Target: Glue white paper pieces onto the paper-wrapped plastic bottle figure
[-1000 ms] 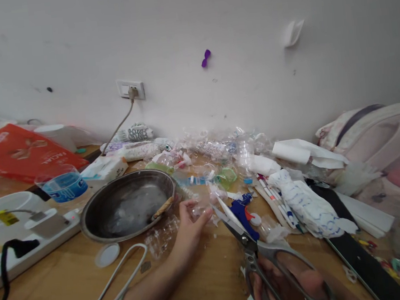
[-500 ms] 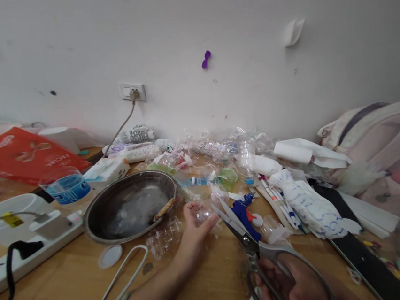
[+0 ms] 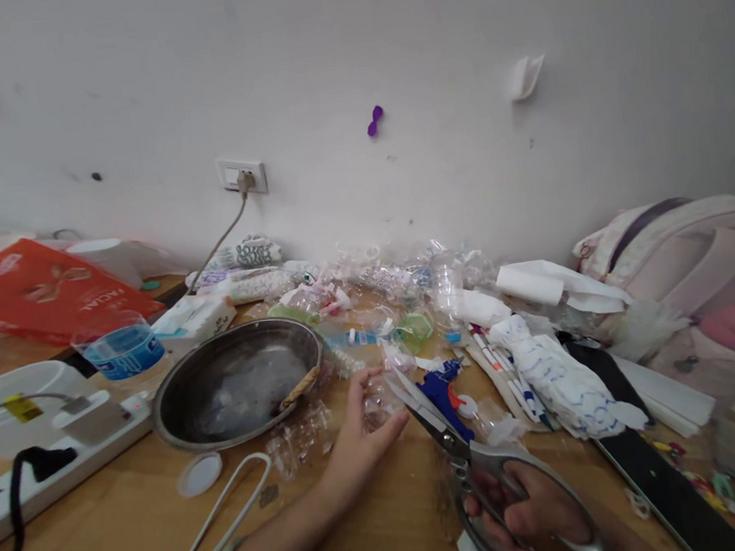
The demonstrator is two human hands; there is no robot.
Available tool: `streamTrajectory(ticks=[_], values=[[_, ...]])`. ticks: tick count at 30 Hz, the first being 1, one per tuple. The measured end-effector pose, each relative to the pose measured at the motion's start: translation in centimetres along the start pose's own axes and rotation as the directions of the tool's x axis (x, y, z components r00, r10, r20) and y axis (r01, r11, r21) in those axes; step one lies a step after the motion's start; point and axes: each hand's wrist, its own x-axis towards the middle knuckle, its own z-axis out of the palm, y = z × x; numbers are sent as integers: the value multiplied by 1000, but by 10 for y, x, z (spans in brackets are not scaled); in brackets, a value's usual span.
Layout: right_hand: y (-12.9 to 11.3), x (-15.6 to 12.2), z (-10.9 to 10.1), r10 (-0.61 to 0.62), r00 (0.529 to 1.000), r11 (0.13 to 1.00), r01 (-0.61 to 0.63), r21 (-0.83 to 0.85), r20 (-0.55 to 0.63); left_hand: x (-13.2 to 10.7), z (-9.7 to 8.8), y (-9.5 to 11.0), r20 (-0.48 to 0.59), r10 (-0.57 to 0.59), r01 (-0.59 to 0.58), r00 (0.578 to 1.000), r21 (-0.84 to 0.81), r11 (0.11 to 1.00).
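My right hand [image 3: 527, 516] is wrapped round the handles of large grey scissors [image 3: 450, 445], whose blades are slightly parted and point up and left. Between thumb and fingers, my left hand [image 3: 360, 432] holds a clear plastic piece [image 3: 380, 402], perhaps cut from a bottle; its exact shape is hard to make out. The blade tips are close to this piece, and I cannot tell whether they touch it. Just behind the blades lies a blue glue gun [image 3: 445, 394] with an orange-red trigger. Left of my left hand rests a dark metal basin [image 3: 238, 383] with a brown stick-like thing on its rim.
Clear plastic bottles and scraps [image 3: 407, 280] are heaped along the wall. Markers [image 3: 504, 375] and a wrapped white bundle [image 3: 563, 378] lie to the right, near a pink backpack [image 3: 698, 270]. A power strip [image 3: 104, 448] and a white cable [image 3: 227, 506] occupy the left.
My left hand has turned a little, its fingers higher round the clear plastic. My right hand's fingers have shifted on the scissor handles. The view has tilted slightly.
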Motion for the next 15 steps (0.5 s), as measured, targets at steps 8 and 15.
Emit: streamTrajectory(ticks=[8, 15], values=[[-12, -2, 3, 35, 996, 998, -39, -51, -80, 4, 0, -10, -121, 116, -103, 986, 113, 988], [-3, -2, 1, 58, 991, 992, -70, -101, -120, 4, 1, -14, -227, 210, -174, 951, 167, 970]])
